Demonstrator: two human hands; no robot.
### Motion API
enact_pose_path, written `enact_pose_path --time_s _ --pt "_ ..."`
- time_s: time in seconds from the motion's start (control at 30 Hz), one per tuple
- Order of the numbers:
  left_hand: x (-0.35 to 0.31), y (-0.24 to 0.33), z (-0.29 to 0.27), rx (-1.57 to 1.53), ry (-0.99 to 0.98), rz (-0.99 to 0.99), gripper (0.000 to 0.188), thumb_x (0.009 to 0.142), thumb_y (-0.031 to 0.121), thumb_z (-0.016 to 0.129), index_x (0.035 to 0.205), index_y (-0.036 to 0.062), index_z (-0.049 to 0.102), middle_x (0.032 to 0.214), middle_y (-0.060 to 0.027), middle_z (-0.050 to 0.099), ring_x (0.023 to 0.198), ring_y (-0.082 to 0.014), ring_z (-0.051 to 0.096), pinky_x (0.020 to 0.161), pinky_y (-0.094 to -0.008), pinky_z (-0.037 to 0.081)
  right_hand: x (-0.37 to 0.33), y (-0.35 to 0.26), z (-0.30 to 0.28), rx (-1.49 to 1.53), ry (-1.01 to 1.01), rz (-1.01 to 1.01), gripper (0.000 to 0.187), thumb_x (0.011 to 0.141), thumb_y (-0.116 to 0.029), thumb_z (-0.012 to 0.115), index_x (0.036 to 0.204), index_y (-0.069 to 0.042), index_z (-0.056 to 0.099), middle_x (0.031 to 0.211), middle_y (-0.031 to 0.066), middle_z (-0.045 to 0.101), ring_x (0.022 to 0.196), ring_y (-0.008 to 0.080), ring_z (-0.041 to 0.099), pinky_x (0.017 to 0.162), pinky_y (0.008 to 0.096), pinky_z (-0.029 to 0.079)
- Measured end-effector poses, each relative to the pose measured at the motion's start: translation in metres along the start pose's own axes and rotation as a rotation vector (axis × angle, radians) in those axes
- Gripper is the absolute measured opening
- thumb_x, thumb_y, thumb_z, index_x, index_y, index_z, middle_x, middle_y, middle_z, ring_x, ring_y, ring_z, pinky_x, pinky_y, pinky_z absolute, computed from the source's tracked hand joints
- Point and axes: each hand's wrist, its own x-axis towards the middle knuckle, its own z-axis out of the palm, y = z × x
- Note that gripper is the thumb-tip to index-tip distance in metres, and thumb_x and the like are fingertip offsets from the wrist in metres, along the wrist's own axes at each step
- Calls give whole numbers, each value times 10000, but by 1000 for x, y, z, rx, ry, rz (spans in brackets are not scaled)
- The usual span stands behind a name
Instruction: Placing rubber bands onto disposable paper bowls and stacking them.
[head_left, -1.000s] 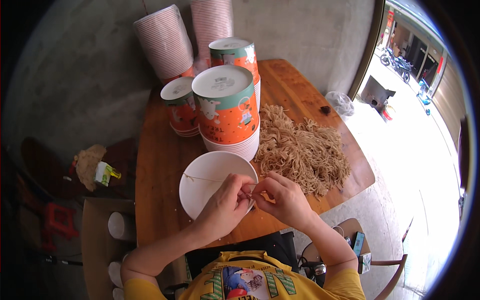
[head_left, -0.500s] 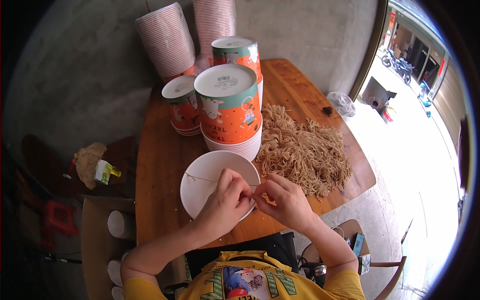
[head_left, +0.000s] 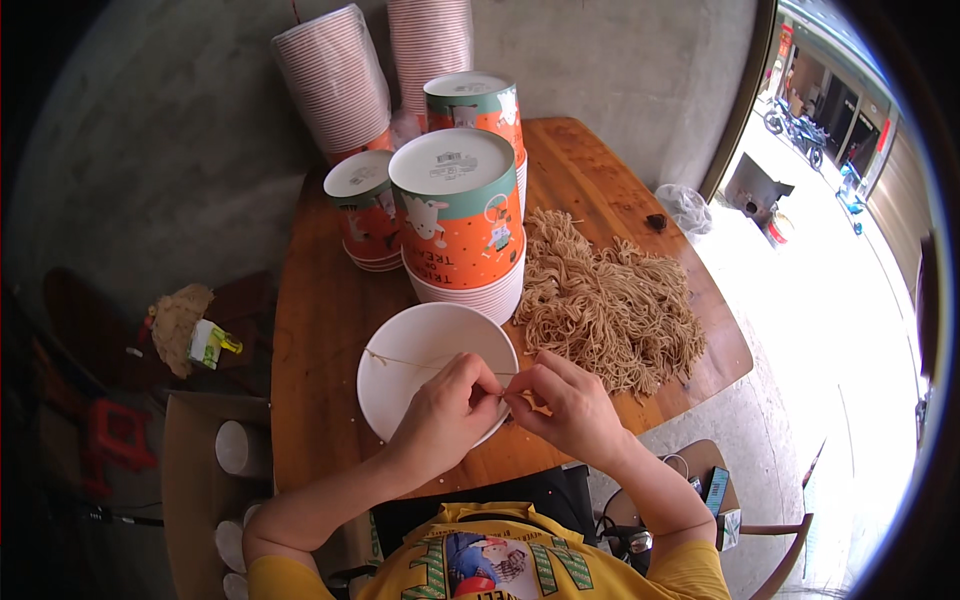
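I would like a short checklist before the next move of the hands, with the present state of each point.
1. Thin cord held by left hand and right hand: ok.
2. Whole cord in view: not ok, the hands hide part of it.
3. Cord free of tangles inside the grip: cannot tell, hidden.
4. White bowl upright, opening upward: ok.
5. Beige strands on the table: ok, right of the bowl.

A grey wall (head_left: 620, 70) backs the wooden table (head_left: 572, 165).
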Motion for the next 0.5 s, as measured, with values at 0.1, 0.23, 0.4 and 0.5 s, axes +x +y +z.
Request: enact_pose_path --time_s 0.1,0.23,0.4,0.5 --pt "2 0 -1 -133 -61 -114 147 851 -9 619 924 41 501 875 -42 589 799 -124 600 725 -284 506 -3 1 3 12 4 17 130 774 -47 705 853 -53 602 749 49 512 601 181 564 518 292 477" --pt "4 -6 -1 -366 -114 -243 184 866 -12 610 964 54 470 920 -11 551 846 -89 573 784 -252 485 -7 -2 5 113 12 160 124 795 -49 679 863 -40 575 808 85 548 687 220 622 592 331 522" --pt "6 -2 -3 -556 -125 -301 216 867 -17 606 992 62 448 950 -14 539 887 -87 557 826 -244 468 -9 -5 9 307 24 348 111 835 -50 663 880 -16 568 834 76 554 678 158 613 597 284 517" --pt "8 -1 -4 -710 -137 -379 223 870 -17 606 1002 59 443 956 -24 540 902 -97 557 845 -249 466 -15 1 15 447 20 449 122 843 -52 664 901 -8 566 854 64 558 677 129 597 600 260 506"
